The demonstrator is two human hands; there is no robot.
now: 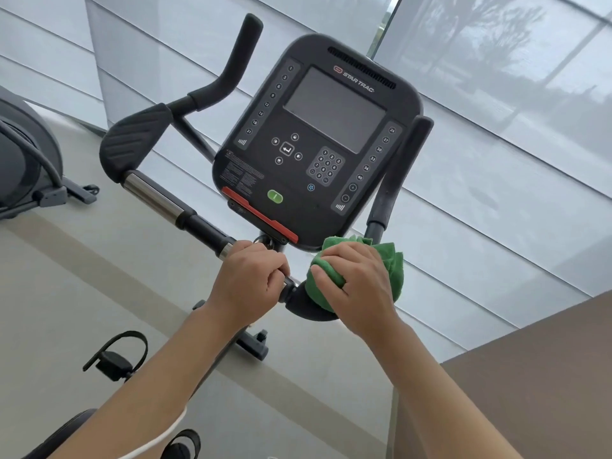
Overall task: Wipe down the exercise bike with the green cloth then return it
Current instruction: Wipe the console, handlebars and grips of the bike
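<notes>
Right hand (356, 283) is curled over the bunched green cloth (381, 270), fingers wrapped across its top; cloth is pressed onto the dark padded grip of the handlebar, just below the console's (318, 137) lower right corner. Folds of cloth are seen sticking out past the knuckles toward the console.

Left hand (248, 279) is closed round the black handlebar tube (202, 226) just below the console's bottom edge, fingers curled under, thumb side up. A chrome section (152, 198) of that tube is seen running up and left of the console, ending in a ribbed black elbow pad (135, 140). Upright horn grips are seen left and right of the console.

Console screen is dark; a green button (275, 196) and a red strip (258, 215) are seen on its lower edge.

A strapped pedal (116, 356) is seen well below the console, left of the forearms. Another machine (26, 160) is partly in view far left of the console.
</notes>
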